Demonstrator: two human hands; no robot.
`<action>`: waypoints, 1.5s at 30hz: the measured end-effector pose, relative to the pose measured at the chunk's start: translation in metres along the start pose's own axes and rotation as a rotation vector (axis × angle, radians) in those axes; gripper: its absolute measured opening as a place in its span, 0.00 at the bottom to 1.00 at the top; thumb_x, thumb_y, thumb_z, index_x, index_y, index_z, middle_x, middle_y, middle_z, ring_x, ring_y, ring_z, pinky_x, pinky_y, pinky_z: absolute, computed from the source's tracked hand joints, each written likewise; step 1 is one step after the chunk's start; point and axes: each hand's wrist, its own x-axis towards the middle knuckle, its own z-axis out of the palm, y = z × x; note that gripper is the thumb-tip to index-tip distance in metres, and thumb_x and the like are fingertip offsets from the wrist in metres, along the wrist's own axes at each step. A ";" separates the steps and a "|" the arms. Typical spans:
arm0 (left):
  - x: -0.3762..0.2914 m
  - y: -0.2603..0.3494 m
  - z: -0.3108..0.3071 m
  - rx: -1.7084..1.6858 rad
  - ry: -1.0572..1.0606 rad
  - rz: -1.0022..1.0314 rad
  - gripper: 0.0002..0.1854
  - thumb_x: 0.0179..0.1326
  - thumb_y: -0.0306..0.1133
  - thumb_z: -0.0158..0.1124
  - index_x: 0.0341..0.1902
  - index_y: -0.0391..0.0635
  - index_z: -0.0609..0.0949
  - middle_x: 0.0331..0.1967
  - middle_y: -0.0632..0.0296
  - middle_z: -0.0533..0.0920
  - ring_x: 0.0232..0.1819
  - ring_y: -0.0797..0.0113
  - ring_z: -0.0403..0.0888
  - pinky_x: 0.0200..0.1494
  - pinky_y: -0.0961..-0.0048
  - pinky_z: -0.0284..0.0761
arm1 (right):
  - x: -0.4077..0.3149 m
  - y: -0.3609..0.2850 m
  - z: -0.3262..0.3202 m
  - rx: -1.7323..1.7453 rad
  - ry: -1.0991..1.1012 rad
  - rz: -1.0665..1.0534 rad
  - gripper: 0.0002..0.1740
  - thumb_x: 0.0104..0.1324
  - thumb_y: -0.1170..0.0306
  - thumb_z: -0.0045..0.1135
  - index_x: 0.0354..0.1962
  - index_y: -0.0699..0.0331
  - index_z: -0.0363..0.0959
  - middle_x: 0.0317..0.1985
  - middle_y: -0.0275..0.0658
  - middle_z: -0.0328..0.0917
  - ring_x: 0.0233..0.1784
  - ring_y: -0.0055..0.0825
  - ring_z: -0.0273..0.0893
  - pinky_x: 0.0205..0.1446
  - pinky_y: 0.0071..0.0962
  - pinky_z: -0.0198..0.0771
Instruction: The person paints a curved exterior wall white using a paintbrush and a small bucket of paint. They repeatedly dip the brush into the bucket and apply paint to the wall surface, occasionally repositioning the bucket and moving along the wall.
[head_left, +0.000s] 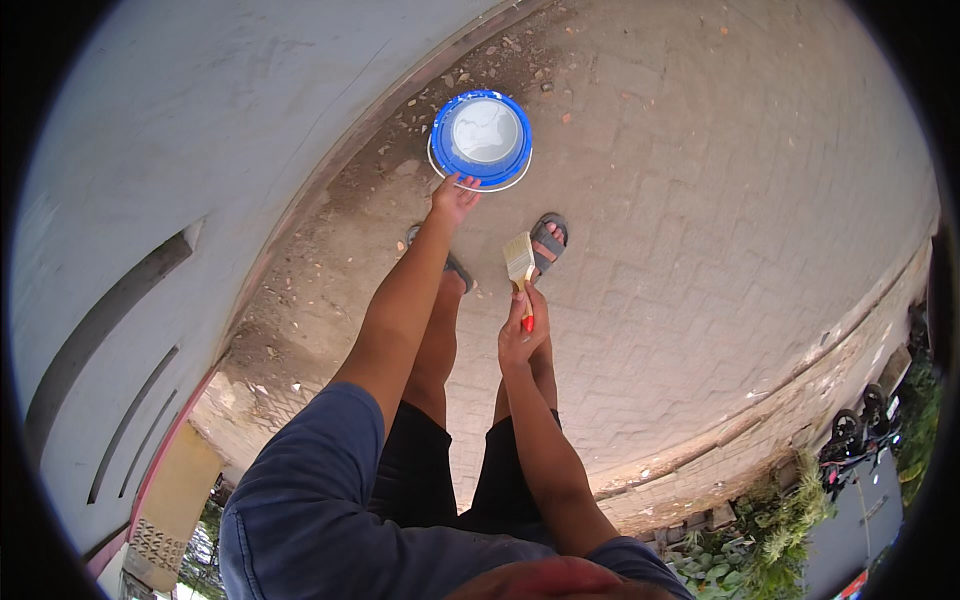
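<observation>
A blue-rimmed bucket (444, 137) stands before me near the wall, with white paint (487, 131) inside and a thin white bail handle (517, 180) hanging down on my side. My left hand (456, 198) reaches out to its near rim, fingers extended at the rim and handle; whether they touch is unclear. In my right hand (523, 335) is a flat paintbrush (519, 259) with pale bristles, a wooden handle and a red end. Its bristles point away from me, above the ground beside my right sandal (550, 241).
A light grey wall (187, 112) with slot-like recesses runs along the left. Paving blocks (675, 262) cover the ground, and dry leaves and dirt (495, 64) gather at the wall's foot. Plants (772, 517) and a motorcycle (859, 442) are at lower right.
</observation>
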 end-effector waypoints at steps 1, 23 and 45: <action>-0.005 0.000 0.004 0.065 -0.010 0.052 0.12 0.75 0.39 0.56 0.58 0.54 0.73 0.48 0.64 0.80 0.58 0.61 0.82 0.65 0.52 0.70 | -0.001 0.001 -0.001 -0.015 -0.001 -0.019 0.14 0.77 0.73 0.53 0.53 0.77 0.76 0.46 0.50 0.82 0.46 0.31 0.81 0.53 0.29 0.75; -0.068 0.055 0.038 0.428 -0.061 0.352 0.15 0.73 0.22 0.50 0.61 0.43 0.69 0.43 0.55 0.80 0.51 0.51 0.86 0.54 0.55 0.83 | -0.007 0.000 -0.001 -0.032 -0.017 -0.026 0.14 0.77 0.73 0.54 0.52 0.77 0.76 0.47 0.51 0.82 0.49 0.34 0.82 0.55 0.30 0.76; -0.075 0.080 -0.076 0.355 0.096 0.336 0.12 0.75 0.32 0.53 0.58 0.47 0.73 0.38 0.62 0.80 0.43 0.60 0.88 0.44 0.61 0.83 | -0.033 -0.005 0.018 -0.078 -0.054 -0.046 0.13 0.75 0.74 0.56 0.51 0.75 0.77 0.45 0.49 0.83 0.47 0.33 0.81 0.55 0.31 0.75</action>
